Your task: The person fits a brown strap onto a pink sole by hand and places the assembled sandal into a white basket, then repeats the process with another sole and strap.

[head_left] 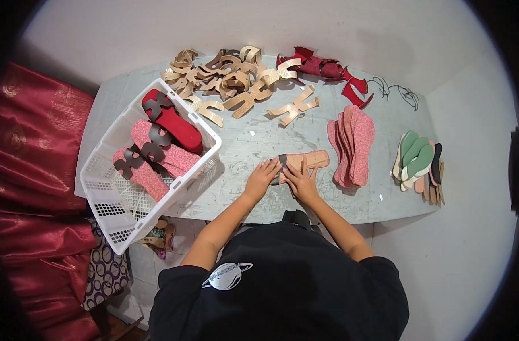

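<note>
Here, spread left hand (pixel 262 177) and right hand (pixel 301 182) press a strap (pixel 282 163) onto an insole (pixel 313 158). Even pressure likely seats it best.

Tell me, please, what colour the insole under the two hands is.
Light tan; the insole shows best in the head view, the only one.

tan insole (pixel 315 158), light peach-beige, sole-shaped, lies flat on grey table (pixel 248 145) near the front edge, long axis left-right, right end free and a bit farther back; dark strap piece (pixel 281 164) lies across its left part, touching it, partly covered, full shape cannot tell
</note>
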Demonstrator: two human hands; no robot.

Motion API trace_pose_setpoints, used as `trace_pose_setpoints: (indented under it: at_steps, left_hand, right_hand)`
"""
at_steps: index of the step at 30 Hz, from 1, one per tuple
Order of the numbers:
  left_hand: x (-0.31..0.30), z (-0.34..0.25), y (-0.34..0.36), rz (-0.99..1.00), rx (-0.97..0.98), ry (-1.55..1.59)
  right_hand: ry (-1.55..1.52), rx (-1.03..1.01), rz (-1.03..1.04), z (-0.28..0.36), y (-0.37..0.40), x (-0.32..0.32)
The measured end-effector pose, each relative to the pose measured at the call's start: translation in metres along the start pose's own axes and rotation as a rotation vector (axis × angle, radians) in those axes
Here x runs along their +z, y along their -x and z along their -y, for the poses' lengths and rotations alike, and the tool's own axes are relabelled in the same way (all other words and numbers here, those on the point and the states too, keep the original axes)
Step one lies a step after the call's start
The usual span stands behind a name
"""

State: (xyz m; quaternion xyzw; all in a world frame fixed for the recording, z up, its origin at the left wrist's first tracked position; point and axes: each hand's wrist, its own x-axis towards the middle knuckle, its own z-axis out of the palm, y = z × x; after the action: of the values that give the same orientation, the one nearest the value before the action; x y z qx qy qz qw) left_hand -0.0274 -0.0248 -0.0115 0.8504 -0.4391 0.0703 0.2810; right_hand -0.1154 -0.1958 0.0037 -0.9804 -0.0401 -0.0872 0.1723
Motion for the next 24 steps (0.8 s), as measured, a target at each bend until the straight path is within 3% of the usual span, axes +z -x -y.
trace_pose_setpoints:
  at_steps: [10, 13, 16, 24]
  left_hand:
    - [0.005, 0.003, 0.006, 0.082, 0.072, -0.040]
    - [0.009, 0.002, 0.001, 0.058, 0.057, 0.026]
    - [0.005, 0.004, 0.003, 0.100, 0.103, -0.185]
    - [0.000, 0.005, 0.000, 0.147, 0.182, -0.270]
  right_hand:
    - [0.005, 0.099, 0.134, 0.006, 0.001, -0.012]
    - [-0.109, 0.030, 0.169, 0.000, -0.001, -0.021]
    - [-0.071, -0.088, 0.279, -0.021, 0.001, -0.026]
    - [-0.045, -0.214, 0.265, -0.036, 0.020, -0.054]
